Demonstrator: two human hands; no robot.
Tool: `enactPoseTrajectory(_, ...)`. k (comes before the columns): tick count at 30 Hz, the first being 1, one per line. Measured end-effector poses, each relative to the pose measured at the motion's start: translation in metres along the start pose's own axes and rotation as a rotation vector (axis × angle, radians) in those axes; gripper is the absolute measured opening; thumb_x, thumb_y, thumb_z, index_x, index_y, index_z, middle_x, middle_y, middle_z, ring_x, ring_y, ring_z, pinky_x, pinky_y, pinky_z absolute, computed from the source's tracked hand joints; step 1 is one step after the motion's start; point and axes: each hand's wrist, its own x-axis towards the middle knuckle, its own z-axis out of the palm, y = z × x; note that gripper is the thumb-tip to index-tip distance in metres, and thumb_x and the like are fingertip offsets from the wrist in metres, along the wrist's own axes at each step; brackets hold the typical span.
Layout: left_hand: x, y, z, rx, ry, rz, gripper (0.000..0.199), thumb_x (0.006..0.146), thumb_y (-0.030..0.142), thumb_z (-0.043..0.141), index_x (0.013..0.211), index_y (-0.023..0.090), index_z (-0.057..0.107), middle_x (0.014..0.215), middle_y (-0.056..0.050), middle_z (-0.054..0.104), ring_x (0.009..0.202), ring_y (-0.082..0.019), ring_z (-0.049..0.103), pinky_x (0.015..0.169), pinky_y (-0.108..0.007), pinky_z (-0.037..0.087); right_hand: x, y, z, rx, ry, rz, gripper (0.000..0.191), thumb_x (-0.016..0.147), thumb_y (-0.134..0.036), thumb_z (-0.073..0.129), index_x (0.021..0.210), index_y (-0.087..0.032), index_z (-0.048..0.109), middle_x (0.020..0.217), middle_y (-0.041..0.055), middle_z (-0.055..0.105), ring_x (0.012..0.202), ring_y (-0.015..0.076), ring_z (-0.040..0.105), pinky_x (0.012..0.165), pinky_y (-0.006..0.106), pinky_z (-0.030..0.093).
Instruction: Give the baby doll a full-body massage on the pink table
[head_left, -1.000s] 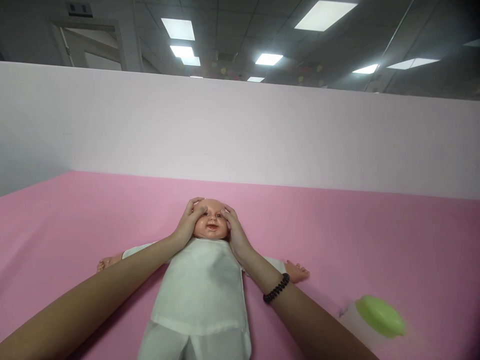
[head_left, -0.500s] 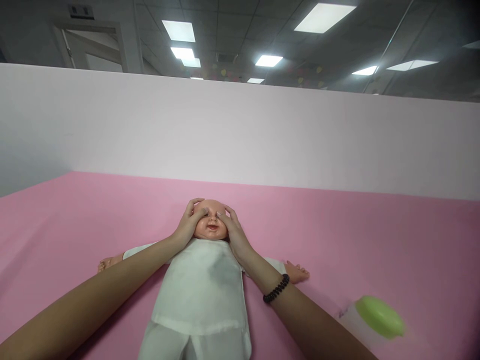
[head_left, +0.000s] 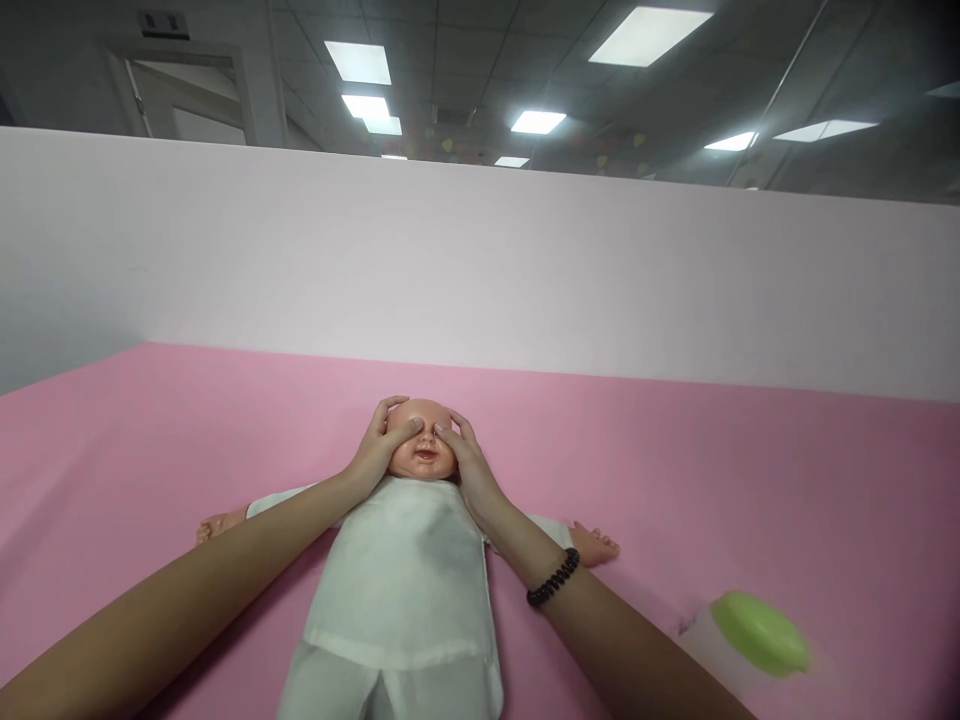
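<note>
A baby doll (head_left: 409,570) in white clothes lies face up on a pink surface (head_left: 675,470), its arms stretched out to both sides. My left hand (head_left: 380,445) cups the left side of the doll's head (head_left: 424,462), its thumb across the eye. On the right side of the head, my right hand (head_left: 469,455) rests in the same way, thumb tip by the other eye. Both thumbs cover much of the eyes; the nose and mouth show between and below them. A black coiled band (head_left: 553,578) circles my right wrist.
A container with a green lid (head_left: 761,633) lies at the lower right, beside my right forearm. Behind the doll, a white wall or panel (head_left: 480,265) runs across the back edge of the pink surface.
My left thumb has slid slightly to the right, over the doll's eye toward the nose. My right hand and the doll look nearly unchanged.
</note>
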Motion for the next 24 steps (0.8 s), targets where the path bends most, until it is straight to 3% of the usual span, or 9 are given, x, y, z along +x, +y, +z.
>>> enactPoseTrajectory(7,0.003,-0.002,0.0,0.008,0.014,0.003,0.056,0.077,0.043,0.075,0.127,0.027,0.054,0.117,-0.005,0.065,0.107,-0.026,0.066,0.098,-0.042,0.053,0.001,-0.001,0.001,-0.039,0.035,-0.006,0.062,0.077,-0.05,0.077,0.132,-0.029,0.059,0.125,0.0038,0.067,0.118,0.0262,0.064,0.102,0.039,0.052)
enactPoseTrajectory(12,0.005,-0.006,-0.001,-0.051,-0.015,-0.011,0.051,0.081,0.04,0.068,0.128,0.027,0.052,0.113,-0.005,0.067,0.104,-0.026,0.067,0.097,-0.044,0.053,0.004,0.002,0.002,0.054,0.04,0.0,0.061,0.077,-0.047,0.075,0.132,-0.027,0.06,0.129,0.004,0.067,0.123,0.0262,0.062,0.107,0.04,0.051)
enactPoseTrajectory(15,0.005,-0.005,-0.005,-0.051,-0.032,-0.009,0.054,0.083,0.042,0.069,0.132,0.028,0.051,0.118,-0.005,0.065,0.108,-0.027,0.066,0.1,-0.045,0.053,0.0,-0.002,0.0,0.136,-0.062,0.044,0.079,0.074,-0.044,0.081,0.145,-0.029,0.052,0.131,0.005,0.066,0.124,0.0267,0.063,0.108,0.042,0.051)
enactPoseTrajectory(20,0.001,0.002,-0.019,0.076,-0.188,0.078,0.072,0.079,0.045,0.08,0.144,0.03,0.054,0.148,-0.009,0.052,0.135,-0.033,0.052,0.115,-0.048,0.043,-0.012,-0.015,-0.008,0.123,-0.214,0.136,0.134,0.053,-0.018,0.096,0.163,-0.042,0.023,0.154,0.0055,0.048,0.126,0.0262,0.063,0.108,0.043,0.053)
enactPoseTrajectory(24,-0.003,0.003,-0.029,0.152,-0.229,0.127,0.097,0.062,0.036,0.094,0.15,0.033,0.053,0.154,-0.011,0.046,0.143,-0.038,0.043,0.12,-0.053,0.038,-0.017,-0.021,-0.013,0.09,-0.298,0.171,0.139,0.05,-0.01,0.095,0.162,-0.047,0.022,0.163,0.0048,0.036,0.133,0.0278,0.059,0.107,0.046,0.054)
